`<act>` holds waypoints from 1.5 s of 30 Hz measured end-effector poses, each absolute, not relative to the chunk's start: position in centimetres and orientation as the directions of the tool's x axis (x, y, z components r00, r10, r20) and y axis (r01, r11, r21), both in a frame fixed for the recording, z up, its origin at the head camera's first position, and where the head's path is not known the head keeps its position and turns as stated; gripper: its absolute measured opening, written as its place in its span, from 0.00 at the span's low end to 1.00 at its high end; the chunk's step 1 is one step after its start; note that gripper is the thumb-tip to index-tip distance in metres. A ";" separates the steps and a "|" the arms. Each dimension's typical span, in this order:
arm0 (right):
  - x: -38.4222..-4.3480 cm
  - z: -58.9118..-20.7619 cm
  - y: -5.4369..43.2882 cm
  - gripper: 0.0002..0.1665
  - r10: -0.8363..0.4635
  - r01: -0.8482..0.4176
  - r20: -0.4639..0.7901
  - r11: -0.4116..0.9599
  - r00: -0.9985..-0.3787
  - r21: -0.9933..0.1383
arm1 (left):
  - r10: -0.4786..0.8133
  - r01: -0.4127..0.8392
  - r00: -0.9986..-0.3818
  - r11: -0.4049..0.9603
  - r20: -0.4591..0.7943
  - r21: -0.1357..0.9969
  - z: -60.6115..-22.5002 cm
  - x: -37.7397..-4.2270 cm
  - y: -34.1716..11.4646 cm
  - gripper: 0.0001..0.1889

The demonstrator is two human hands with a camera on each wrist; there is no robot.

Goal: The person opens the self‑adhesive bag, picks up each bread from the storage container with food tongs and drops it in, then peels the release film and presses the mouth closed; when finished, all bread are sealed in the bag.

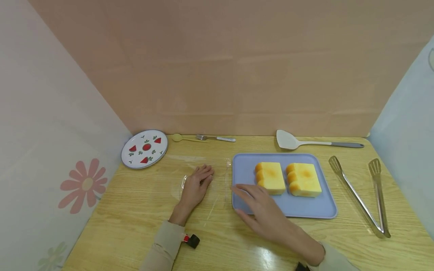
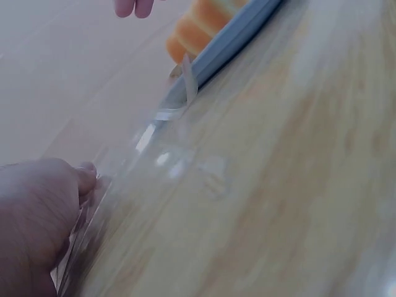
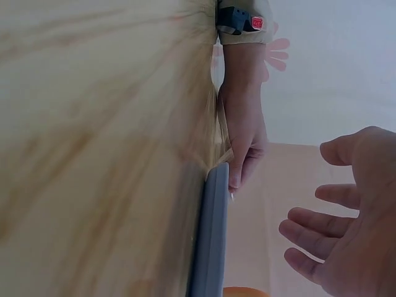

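Over the tray's (image 1: 242,165) front-left corner, the right hand's (image 1: 261,210) grip is empty, fingers apart; the left hand (image 1: 197,185) rests, fingers outstretched, on clear, glossy plastic film (image 1: 218,194), outline indistinct. Two pillowy bread loaves (image 1: 271,177) sit on the tray. Near the desk's (image 1: 135,218) back edge, print on the fork (image 1: 222,139) is illegible.
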State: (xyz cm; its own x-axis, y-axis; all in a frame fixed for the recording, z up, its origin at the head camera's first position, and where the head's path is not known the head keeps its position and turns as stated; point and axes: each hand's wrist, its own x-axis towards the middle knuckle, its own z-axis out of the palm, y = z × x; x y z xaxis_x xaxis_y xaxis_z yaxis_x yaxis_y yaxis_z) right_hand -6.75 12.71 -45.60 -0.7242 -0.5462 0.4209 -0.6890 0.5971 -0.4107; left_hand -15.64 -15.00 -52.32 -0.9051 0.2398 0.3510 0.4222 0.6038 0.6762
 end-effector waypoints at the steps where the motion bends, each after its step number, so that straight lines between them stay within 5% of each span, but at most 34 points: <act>1: -6.8 -45.6 12.7 0.39 -0.543 -0.683 0.414 0.596 -0.730 -0.423 | 0.237 0.422 -0.905 0.598 0.353 0.681 -52.3 -15.6 -15.0 0.14; 25: -10.1 -46.8 9.9 0.38 -0.598 -0.603 0.243 0.528 -0.764 -0.598 | 0.103 0.379 -0.922 0.431 0.373 0.819 -52.3 -15.7 -15.0 0.12; 45: -11.7 -48.8 9.5 0.38 -0.665 -0.639 0.185 0.546 -0.724 -0.541 | -0.003 0.423 -0.900 0.242 0.437 0.873 -52.4 -15.3 -15.3 0.13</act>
